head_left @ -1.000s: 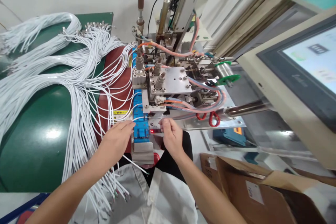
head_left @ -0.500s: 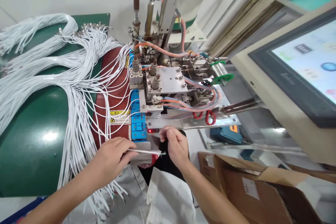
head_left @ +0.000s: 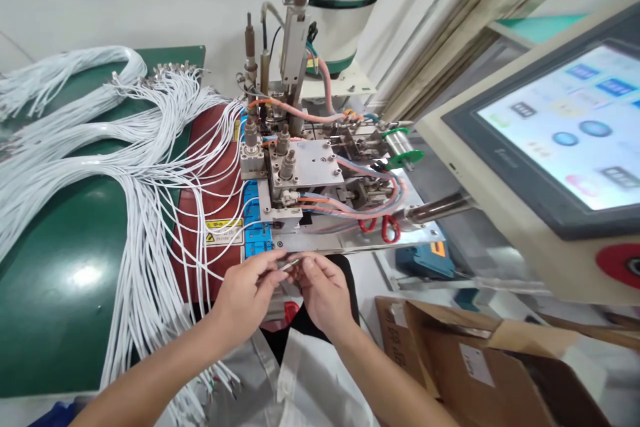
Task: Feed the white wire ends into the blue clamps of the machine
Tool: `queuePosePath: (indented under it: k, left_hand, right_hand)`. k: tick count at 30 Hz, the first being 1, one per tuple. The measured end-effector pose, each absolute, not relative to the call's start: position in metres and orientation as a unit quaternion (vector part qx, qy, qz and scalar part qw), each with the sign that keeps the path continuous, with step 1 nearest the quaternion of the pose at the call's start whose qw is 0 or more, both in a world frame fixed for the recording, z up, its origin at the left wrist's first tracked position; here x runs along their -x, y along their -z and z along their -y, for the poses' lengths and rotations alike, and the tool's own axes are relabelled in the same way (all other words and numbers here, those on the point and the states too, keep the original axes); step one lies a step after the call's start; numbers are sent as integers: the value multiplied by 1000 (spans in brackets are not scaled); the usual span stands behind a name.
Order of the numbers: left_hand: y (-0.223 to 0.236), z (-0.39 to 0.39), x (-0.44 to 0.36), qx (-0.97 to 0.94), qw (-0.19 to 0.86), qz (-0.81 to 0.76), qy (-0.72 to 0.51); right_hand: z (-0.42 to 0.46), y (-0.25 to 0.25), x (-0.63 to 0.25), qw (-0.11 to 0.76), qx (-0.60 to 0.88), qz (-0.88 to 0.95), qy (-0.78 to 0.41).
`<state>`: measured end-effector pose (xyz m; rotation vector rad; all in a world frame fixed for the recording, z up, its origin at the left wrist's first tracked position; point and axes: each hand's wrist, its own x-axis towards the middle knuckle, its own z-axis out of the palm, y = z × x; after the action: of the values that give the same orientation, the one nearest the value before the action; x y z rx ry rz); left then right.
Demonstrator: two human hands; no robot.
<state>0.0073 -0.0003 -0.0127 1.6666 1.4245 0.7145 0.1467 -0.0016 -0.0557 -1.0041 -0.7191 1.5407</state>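
Since half a second ago, your hands have closed together: the end of the white cable (head_left: 289,265), which your left hand then held out lower down with the right hand apart, has come up between the fingers of both, and the touchscreen shows more fully in your view. Nearest you, light clothing (head_left: 320,383) covers your lap, with the loose ends of the cable bundle (head_left: 143,240) hanging beside it, past the near right corner of the green surface (head_left: 60,267). An open cardboard box (head_left: 480,373) stands to your right. Your left hand (head_left: 250,297) has its grip pinching the white cable close to its end, thumb against fingers. Your right hand (head_left: 325,297) has thumb and fingertips drawn in at the tip; you can't tell from here whether they pinch it. Both hands meet just before the near edge of the machine's metal base plate (head_left: 417,240). Beyond them, a row of blue blocks (head_left: 255,238) runs away from you, with a maroon panel (head_left: 234,254) and its warning label (head_left: 231,233) on the left, between the blocks and the surface's right edge. White cables fan across that edge toward the blocks. Above the base plate sit a metal top plate (head_left: 313,163) and bent hoses, with a wire spool (head_left: 400,145) to their right. The touchscreen (head_left: 565,127) is lit at your far right. More cables with metal ends lie by the surface's far right corner.
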Motion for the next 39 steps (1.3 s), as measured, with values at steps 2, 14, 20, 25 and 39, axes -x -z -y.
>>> queuePosePath:
  k: [2, 14, 20, 25, 39]
  left_hand:
    - [14, 1, -5, -636, 436, -567, -290]
    - [19, 1, -5, -565, 509, -557, -335]
    - [25, 5, -2, -681, 389, -522, -335]
    - [25, 5, -5, -665, 355, -556, -351]
    - [20, 1, -10, -457, 561, -567, -393]
  right_hand:
    - [1, 53, -146, 551, 434, 307, -644]
    - [-4, 42, -140, 531, 512, 396, -547]
    - [-5, 40, -143, 527, 528, 478, -464]
    - [-6, 35, -145, 522, 532, 522, -415]
    - [-2, 41, -124, 573, 491, 270, -598]
